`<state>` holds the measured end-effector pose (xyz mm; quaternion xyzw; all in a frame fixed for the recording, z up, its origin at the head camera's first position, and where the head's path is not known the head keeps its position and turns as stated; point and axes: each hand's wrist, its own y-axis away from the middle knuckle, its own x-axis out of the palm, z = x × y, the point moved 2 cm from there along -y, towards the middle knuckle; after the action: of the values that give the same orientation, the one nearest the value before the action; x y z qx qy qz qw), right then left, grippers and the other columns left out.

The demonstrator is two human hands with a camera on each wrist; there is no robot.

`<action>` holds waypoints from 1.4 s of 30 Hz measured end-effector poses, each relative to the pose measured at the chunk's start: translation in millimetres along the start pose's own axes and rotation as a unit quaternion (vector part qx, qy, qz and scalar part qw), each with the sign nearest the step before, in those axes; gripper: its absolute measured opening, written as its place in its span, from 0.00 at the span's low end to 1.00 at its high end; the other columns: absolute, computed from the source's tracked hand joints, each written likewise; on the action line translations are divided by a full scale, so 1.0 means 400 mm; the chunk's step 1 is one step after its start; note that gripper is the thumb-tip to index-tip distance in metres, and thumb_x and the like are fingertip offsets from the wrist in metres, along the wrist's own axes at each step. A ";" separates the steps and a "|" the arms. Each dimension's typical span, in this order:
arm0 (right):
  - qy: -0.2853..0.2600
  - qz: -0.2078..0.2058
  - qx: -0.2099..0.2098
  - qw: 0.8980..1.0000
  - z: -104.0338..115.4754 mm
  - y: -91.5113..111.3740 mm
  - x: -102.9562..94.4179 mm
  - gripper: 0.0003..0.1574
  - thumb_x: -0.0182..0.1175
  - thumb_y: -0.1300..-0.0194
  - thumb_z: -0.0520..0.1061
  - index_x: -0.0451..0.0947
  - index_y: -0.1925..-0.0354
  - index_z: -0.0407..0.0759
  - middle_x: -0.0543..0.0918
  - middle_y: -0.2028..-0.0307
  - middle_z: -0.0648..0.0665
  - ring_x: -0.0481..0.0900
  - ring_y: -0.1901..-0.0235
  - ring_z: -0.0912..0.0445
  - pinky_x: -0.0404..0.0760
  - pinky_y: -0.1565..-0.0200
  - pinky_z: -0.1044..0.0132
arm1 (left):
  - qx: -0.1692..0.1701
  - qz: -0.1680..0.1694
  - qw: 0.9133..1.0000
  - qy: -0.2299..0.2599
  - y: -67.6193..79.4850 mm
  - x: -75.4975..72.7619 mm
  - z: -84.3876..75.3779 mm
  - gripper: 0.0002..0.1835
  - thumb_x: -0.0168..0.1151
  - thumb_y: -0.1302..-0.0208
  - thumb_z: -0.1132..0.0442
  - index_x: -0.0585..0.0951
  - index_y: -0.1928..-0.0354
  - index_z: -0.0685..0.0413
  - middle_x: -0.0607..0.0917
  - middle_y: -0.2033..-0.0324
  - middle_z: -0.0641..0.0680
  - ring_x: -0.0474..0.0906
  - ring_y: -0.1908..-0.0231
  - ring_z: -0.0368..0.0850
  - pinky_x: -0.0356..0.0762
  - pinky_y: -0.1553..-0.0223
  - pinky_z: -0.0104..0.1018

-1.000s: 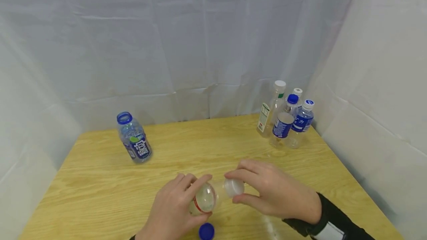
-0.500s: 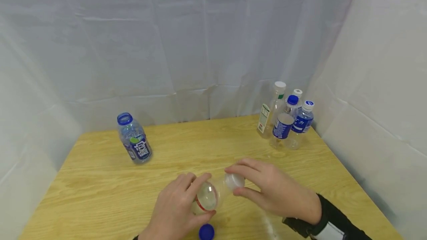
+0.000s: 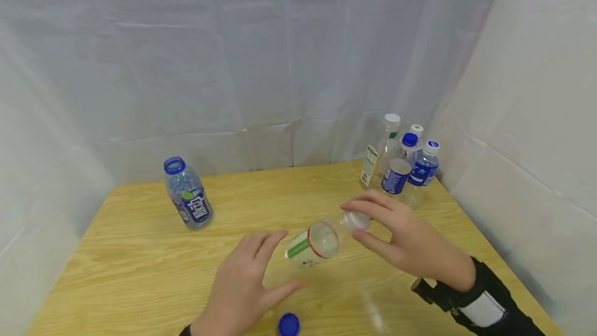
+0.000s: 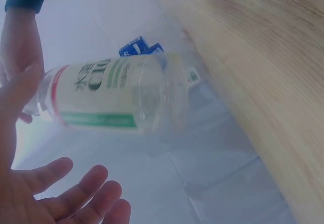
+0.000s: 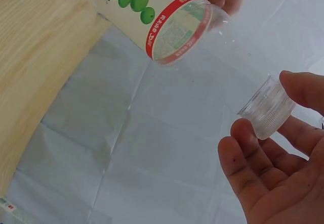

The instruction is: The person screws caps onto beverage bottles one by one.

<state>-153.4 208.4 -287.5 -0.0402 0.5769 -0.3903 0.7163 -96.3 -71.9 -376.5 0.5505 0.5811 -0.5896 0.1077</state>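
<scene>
My right hand (image 3: 406, 235) pinches the translucent cap (image 5: 269, 107) of a clear plastic bottle (image 3: 311, 245) between thumb and fingers. The bottle lies tilted in the air over the table, its base toward my left hand. It has a pale label (image 4: 98, 90) with green stripes, green round fruit and a red band. My left hand (image 3: 242, 281) is spread, thumb and fingers straight, just left of the bottle base and apart from it. Near the front edge a loose blue cap (image 3: 289, 324) lies on the wooden table (image 3: 140, 268).
An uncapped blue-tinted bottle (image 3: 190, 196) with a dark blue label stands at the back left. Several capped clear bottles (image 3: 395, 175) stand grouped at the back right. White sheeting (image 3: 261, 66) hangs behind the table and along both sides.
My left hand has let go of the bottle and opened. My right hand has carried the bottle by its cap up and to the right, toward the back of the table.
</scene>
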 end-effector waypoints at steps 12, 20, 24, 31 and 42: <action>0.099 -0.031 0.076 0.992 -0.131 0.048 -0.089 0.31 0.70 0.41 0.33 0.79 0.39 0.42 0.80 0.44 0.44 0.79 0.54 0.58 0.80 0.60 0.75 | -0.021 0.007 1.000 -0.022 0.007 -0.012 0.022 0.37 0.78 0.49 0.43 0.79 0.38 0.46 0.83 0.53 0.45 0.80 0.53 0.41 0.85 0.58 0.37; 0.139 -0.020 0.125 0.982 -0.202 0.082 -0.135 0.30 0.67 0.37 0.34 0.76 0.36 0.40 0.80 0.48 0.45 0.74 0.62 0.59 0.78 0.65 0.70 | -0.040 0.023 0.999 -0.022 0.015 -0.016 0.033 0.35 0.77 0.47 0.44 0.78 0.37 0.45 0.83 0.52 0.45 0.79 0.52 0.41 0.85 0.58 0.38; 0.158 -0.017 0.146 0.976 -0.231 0.093 -0.154 0.28 0.66 0.36 0.36 0.77 0.37 0.39 0.81 0.49 0.44 0.72 0.64 0.59 0.77 0.65 0.67 | -0.046 0.025 0.998 -0.026 0.018 -0.017 0.038 0.35 0.77 0.47 0.45 0.78 0.37 0.45 0.83 0.52 0.45 0.80 0.51 0.42 0.85 0.57 0.38; 0.169 -0.006 0.175 0.970 -0.287 0.108 -0.173 0.27 0.65 0.34 0.38 0.77 0.38 0.36 0.81 0.46 0.37 0.75 0.65 0.55 0.78 0.68 0.65 | -0.048 0.020 0.998 -0.029 0.023 -0.018 0.045 0.34 0.77 0.47 0.46 0.79 0.39 0.46 0.83 0.53 0.46 0.80 0.52 0.42 0.85 0.58 0.39; 0.190 0.016 0.212 0.959 -0.344 0.117 -0.185 0.26 0.66 0.34 0.40 0.77 0.39 0.33 0.81 0.50 0.36 0.75 0.65 0.53 0.77 0.68 0.63 | -0.039 0.011 0.999 -0.034 0.026 -0.013 0.052 0.33 0.77 0.48 0.48 0.80 0.40 0.46 0.84 0.54 0.46 0.80 0.54 0.42 0.85 0.60 0.39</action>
<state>-249.5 339.7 -298.0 0.1966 0.6067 -0.4925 0.5922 -97.2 -94.5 -384.1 0.5323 0.5935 -0.5834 0.1552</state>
